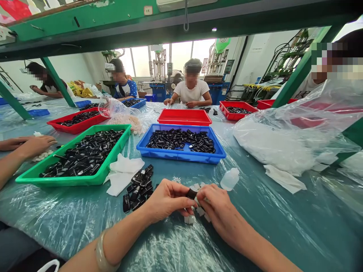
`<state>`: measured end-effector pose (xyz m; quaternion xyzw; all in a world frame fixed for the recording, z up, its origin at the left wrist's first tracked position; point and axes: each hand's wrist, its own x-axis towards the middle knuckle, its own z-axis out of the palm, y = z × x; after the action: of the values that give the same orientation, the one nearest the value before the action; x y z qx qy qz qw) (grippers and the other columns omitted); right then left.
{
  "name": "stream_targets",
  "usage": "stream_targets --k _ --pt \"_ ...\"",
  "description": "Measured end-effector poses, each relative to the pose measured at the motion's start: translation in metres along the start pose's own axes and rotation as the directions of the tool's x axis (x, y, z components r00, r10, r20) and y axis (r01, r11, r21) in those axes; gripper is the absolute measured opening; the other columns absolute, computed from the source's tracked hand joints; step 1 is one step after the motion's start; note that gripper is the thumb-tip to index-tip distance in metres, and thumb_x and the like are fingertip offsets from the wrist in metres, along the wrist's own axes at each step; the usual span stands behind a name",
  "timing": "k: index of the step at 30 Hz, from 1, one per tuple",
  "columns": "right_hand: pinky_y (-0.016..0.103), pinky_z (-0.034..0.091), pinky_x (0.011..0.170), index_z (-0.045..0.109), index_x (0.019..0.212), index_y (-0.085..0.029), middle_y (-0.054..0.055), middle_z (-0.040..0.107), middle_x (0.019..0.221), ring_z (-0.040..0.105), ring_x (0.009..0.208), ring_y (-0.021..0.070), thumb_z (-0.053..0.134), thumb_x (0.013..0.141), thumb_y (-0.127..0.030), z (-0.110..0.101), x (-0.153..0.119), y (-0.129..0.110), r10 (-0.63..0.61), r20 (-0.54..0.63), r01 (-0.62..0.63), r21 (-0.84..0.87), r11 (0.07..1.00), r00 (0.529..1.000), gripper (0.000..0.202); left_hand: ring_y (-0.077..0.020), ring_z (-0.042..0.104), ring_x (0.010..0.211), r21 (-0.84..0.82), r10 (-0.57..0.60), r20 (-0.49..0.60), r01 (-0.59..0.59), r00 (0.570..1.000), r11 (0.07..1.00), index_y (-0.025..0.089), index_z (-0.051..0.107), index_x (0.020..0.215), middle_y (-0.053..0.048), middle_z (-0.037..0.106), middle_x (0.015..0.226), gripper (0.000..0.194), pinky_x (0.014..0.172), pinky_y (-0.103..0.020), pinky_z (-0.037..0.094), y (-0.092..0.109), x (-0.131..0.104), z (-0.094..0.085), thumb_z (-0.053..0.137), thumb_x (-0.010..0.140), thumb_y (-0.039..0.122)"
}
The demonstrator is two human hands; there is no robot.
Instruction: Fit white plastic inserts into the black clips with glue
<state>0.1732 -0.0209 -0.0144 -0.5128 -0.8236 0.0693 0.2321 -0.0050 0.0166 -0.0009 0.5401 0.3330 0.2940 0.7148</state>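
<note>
My left hand (167, 200) pinches a small black plastic piece (191, 193) between thumb and fingers above the table. Beside it, my right hand (219, 206) has its fingers closed at the piece's right end; whatever lies between those fingertips is hidden. Small white blocks (189, 219) lie beneath and around my hands. To the left is a loose pile of glossy black pieces (138, 189). Tiny white bits (176, 179) lie just beyond my left hand, and a translucent squeeze bottle (230, 179) rests beyond my right hand.
A blue tray (181, 155) and a green tray (70, 181) hold many black pieces. A red tray (184, 117) stands behind. White cloths (124, 170) lie by the green tray. A large plastic bag (283, 139) sits right. A co-worker's hand (36, 145) is at left; a green shelf beam (113, 28) crosses overhead.
</note>
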Motion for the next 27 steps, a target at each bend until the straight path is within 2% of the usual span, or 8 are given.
stream_targets --k 1,2,4,7,11,15,21,27 --pt "0.028 0.044 0.066 0.05 0.076 -0.019 0.002 0.059 0.074 0.055 0.07 0.0142 0.032 0.092 -0.016 -0.007 0.001 -0.001 0.032 0.008 -0.032 0.072 0.997 0.999 0.024 -0.0123 0.06 0.055 0.011 -0.012 0.015 0.012 1.0 1.0 0.011 0.073 0.075 -0.004 0.064 0.058 0.021 0.055 -0.022 0.05 0.0 -0.001 0.0 0.074 0.064 0.029" --pt "0.026 0.044 0.063 0.051 0.077 -0.019 0.001 0.058 0.074 0.054 0.068 0.0138 0.034 0.092 -0.021 -0.014 0.002 -0.001 0.116 0.045 -0.124 0.266 0.956 0.992 0.023 -0.0125 0.06 0.055 0.025 -0.023 0.033 0.023 0.999 0.999 0.011 0.073 0.076 -0.004 0.065 0.059 0.022 0.056 -0.023 0.05 0.001 -0.001 0.001 0.074 0.064 0.03" --pt "0.025 0.043 0.058 0.053 0.078 -0.019 0.0 0.056 0.071 0.052 0.065 0.0134 0.041 0.09 -0.032 -0.027 0.003 -0.003 0.207 0.141 -0.25 0.569 0.783 0.968 0.021 -0.012 0.06 0.054 0.063 -0.043 0.074 0.038 0.996 0.997 0.011 0.073 0.077 -0.004 0.065 0.059 0.023 0.057 -0.023 0.05 0.0 -0.002 0.001 0.074 0.064 0.03" --pt "0.024 0.039 0.057 0.056 0.076 -0.018 -0.001 0.052 0.068 0.047 0.062 0.0118 0.052 0.083 -0.038 -0.038 0.005 -0.007 0.22 0.277 -0.353 0.759 0.547 0.935 0.022 -0.0102 0.058 0.053 0.122 -0.049 0.126 0.033 0.991 0.992 0.012 0.073 0.081 -0.004 0.065 0.061 0.022 0.058 -0.022 0.049 -0.002 -0.003 0.0 0.071 0.067 0.029" --pt "0.023 0.033 0.057 0.055 0.072 -0.017 -0.003 0.048 0.065 0.039 0.06 0.0097 0.059 0.08 -0.037 -0.041 0.004 -0.009 0.183 0.389 -0.429 0.81 0.398 0.903 0.022 -0.0106 0.059 0.055 0.15 -0.053 0.159 0.028 0.986 0.988 0.012 0.073 0.083 -0.004 0.065 0.063 0.024 0.058 -0.022 0.05 -0.005 -0.002 -0.001 0.072 0.067 0.03" --pt "0.023 0.03 0.058 0.055 0.07 -0.016 -0.003 0.046 0.063 0.035 0.061 0.0098 0.062 0.078 -0.037 -0.037 0.002 -0.008 0.147 0.445 -0.468 0.837 0.282 0.884 0.024 -0.0108 0.059 0.055 0.16 -0.053 0.162 0.027 0.985 0.987 0.011 0.073 0.081 -0.004 0.064 0.063 0.024 0.057 -0.022 0.05 -0.006 -0.002 0.0 0.072 0.067 0.029" --pt "0.023 0.03 0.06 0.054 0.07 -0.015 -0.003 0.043 0.063 0.035 0.062 0.0099 0.064 0.077 -0.037 -0.029 0.0 -0.006 0.107 0.482 -0.493 0.856 0.153 0.87 0.024 -0.0089 0.057 0.054 0.186 -0.047 0.19 0.011 0.981 0.983 0.011 0.072 0.082 -0.002 0.063 0.061 0.02 0.057 -0.02 0.048 -0.005 -0.003 0.0 0.068 0.07 0.027" --pt "0.025 0.035 0.064 0.052 0.069 -0.015 -0.003 0.043 0.064 0.039 0.061 0.0091 0.067 0.074 -0.036 -0.025 -0.001 -0.006 0.103 0.553 -0.557 0.831 0.003 0.827 0.026 -0.0087 0.056 0.055 0.21 -0.049 0.215 0.003 0.975 0.978 0.01 0.072 0.083 -0.001 0.061 0.061 0.018 0.058 -0.019 0.048 -0.004 -0.004 0.0 0.066 0.072 0.024"
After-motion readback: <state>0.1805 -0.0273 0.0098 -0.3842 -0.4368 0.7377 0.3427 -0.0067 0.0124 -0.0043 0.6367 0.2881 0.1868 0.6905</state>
